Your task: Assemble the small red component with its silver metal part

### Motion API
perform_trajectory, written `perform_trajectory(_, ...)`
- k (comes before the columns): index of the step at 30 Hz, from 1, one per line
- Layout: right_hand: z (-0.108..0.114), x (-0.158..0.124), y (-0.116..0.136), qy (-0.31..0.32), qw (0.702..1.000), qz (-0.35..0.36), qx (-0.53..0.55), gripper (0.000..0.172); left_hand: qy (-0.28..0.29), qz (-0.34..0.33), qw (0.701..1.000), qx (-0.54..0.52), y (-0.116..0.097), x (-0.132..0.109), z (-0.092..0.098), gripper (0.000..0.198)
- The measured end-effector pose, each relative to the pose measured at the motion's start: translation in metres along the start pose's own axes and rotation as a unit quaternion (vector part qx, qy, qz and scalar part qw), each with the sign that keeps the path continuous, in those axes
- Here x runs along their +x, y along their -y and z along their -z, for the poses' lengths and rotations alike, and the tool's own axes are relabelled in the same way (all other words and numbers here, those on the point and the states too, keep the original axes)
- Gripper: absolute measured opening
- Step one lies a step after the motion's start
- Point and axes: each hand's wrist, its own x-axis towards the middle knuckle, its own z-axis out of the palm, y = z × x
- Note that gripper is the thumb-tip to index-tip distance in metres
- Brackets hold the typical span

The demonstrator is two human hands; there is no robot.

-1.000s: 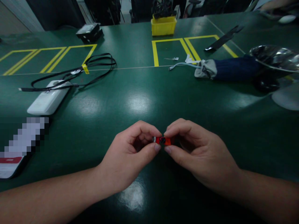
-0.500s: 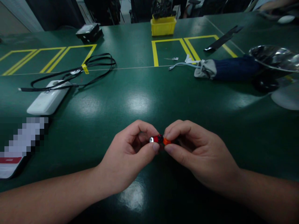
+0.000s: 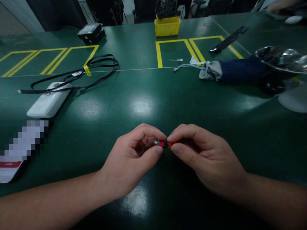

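Note:
Over the table, my left hand (image 3: 131, 158) pinches a small red piece (image 3: 161, 143) between thumb and forefinger. Its silver end, shaped like a USB plug, points left, and a black part sits at its right side. An orange-red part (image 3: 170, 145) meets that black part. My right hand (image 3: 208, 156) is closed on the orange-red part with thumb and fingertips, which cover most of it. The fingertips of both hands almost touch. I cannot tell whether the two parts are joined.
On the green table (image 3: 115, 105) at left lie a white power bank (image 3: 49, 103), a coiled black cable (image 3: 96, 78) and a phone (image 3: 21, 153). A yellow bin (image 3: 168, 27) and black box (image 3: 91, 33) stand far back. A dark blue pouch (image 3: 242, 70) and metal bowl (image 3: 283, 59) are right.
The small red piece has turned slightly, its silver end tilting. My right thumb has shifted a little over the orange-red part, covering more of it. Both arms stay almost in place.

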Motion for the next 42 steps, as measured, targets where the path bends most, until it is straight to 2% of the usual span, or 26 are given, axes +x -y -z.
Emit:
perform_trajectory(9,-0.0002,0.0007,0.0010,0.002,1.000,-0.011,0.009,0.011,-0.011,0.010,1.000,-0.009,0.0006,-0.0012,-0.0017,0.021)
perform_trajectory(23,-0.0002,0.0019,0.0008,0.016,0.999,-0.041,0.019,0.012,-0.022,-0.020,0.999,0.033,0.0000,-0.0015,-0.0024,0.020)
perform_trajectory(34,-0.0026,0.0032,0.0028,0.021,0.996,-0.074,0.050,0.012,-0.021,-0.030,0.999,0.002,0.0006,-0.0029,-0.0024,0.020)
perform_trajectory(42,-0.0022,0.0018,0.0012,0.035,0.996,-0.067,0.039,0.013,-0.032,-0.023,0.999,-0.007,0.0006,-0.0037,-0.0019,0.021)
